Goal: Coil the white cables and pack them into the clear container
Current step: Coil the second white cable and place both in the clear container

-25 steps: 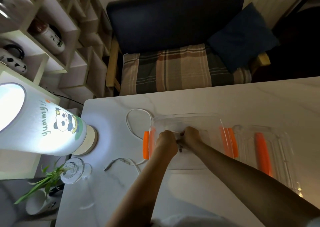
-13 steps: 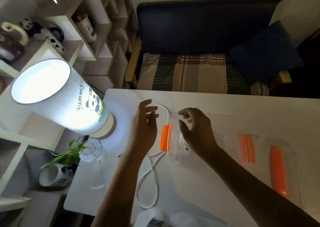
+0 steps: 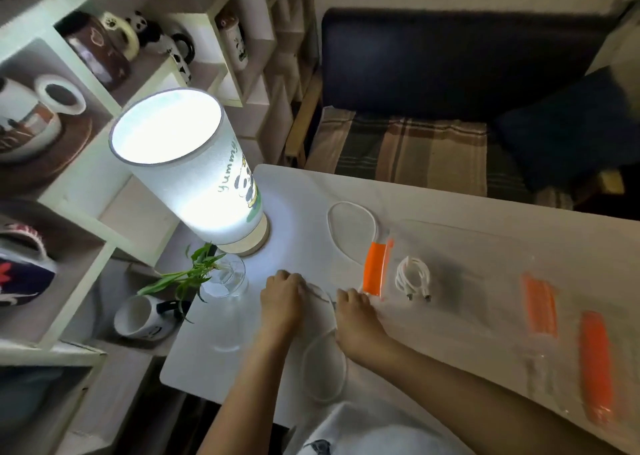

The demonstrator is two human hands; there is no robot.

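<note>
A clear container with orange clips stands on the white table. Inside it, near the left wall, lies a coiled white cable. A second, loose white cable loops over the table left of the container and runs down towards the table's front edge. My left hand and my right hand rest knuckles-up on the table just left of the container, fingers curled down onto that loose cable's near end between them.
The container's clear lid with orange clips lies at the right. A lit panda lamp and a glass vase with a green sprig stand at the table's left corner. Shelves with mugs lie left, a sofa beyond.
Both hands have left the container, where the coiled cable now lies, and moved left and nearer onto the loose cable. The camera has swung left.
</note>
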